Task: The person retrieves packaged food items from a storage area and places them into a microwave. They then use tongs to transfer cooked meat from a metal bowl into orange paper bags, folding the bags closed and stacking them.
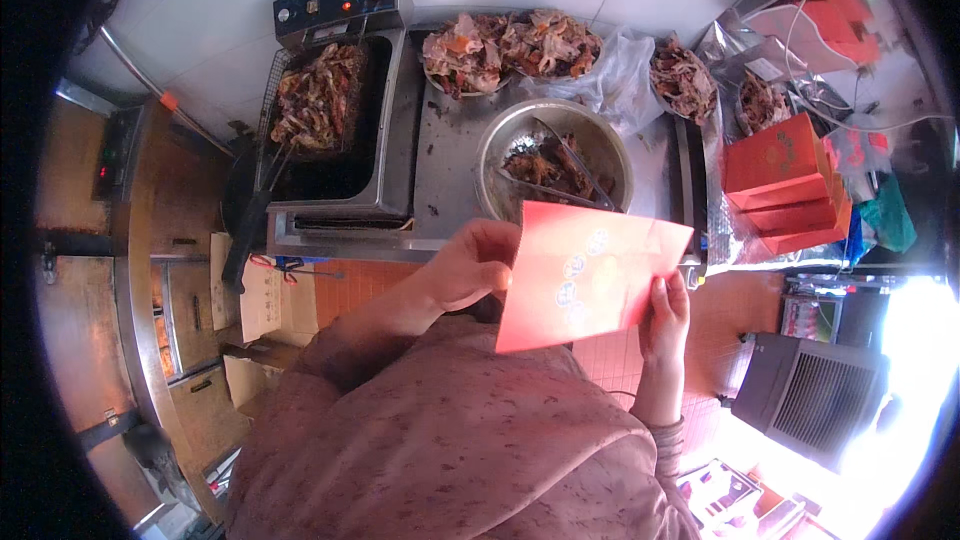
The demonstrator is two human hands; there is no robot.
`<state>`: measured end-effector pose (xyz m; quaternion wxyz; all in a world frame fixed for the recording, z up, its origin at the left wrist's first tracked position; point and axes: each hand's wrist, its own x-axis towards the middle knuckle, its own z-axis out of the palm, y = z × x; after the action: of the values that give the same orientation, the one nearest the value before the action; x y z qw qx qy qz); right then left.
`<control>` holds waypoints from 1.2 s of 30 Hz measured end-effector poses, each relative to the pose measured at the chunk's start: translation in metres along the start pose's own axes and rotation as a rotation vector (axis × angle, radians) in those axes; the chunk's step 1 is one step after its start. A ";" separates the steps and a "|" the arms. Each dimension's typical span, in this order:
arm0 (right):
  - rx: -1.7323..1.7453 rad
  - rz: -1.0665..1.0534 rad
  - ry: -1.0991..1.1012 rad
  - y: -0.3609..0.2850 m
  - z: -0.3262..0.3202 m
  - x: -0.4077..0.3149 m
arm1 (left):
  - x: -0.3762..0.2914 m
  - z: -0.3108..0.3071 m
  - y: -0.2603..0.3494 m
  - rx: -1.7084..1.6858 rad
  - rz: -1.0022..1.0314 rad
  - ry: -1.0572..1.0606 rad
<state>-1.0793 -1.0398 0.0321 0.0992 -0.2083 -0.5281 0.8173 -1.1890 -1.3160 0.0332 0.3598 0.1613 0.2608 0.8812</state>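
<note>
A red paper bag (592, 277) with printed writing is held flat in front of my chest. My left hand (480, 266) is at its left edge, thumb and fingers closed on it. On the bag's right edge my right hand (666, 304) grips with the thumb on top. Just beyond the bag stands a round steel bowl (491, 165) holding pieces of browned meat (547, 165) and metal tongs (577, 157). The bag's upper edge overlaps the bowl's near rim in the view.
Left of the bowl is a deep fryer (394, 120) with a meat-filled wire basket (319, 101), its black handle (246, 240) jutting towards me. Plates of meat (465, 52) line the wall. Red paper bags (780, 172) stand at right beside foil.
</note>
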 end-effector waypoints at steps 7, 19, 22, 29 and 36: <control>0.097 0.136 -0.144 0.029 0.038 0.012 | -0.030 -0.002 0.017 0.124 0.149 0.118; 0.020 0.195 -0.274 0.055 0.077 0.033 | -0.067 0.004 0.046 0.224 0.306 0.191; 0.048 0.239 -0.314 0.057 0.082 0.034 | -0.073 0.003 0.040 0.125 0.279 0.244; -0.733 0.277 -0.484 0.074 0.093 0.031 | -0.082 0.019 0.054 0.387 0.074 0.460; -1.360 -1.603 -0.822 0.012 0.181 0.009 | -0.082 0.036 0.069 0.695 0.080 0.487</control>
<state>-1.1669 -1.1899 0.0837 0.2799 0.4648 -0.8373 0.0669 -1.1533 -1.4045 0.0947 0.1777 0.0701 0.6131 0.7666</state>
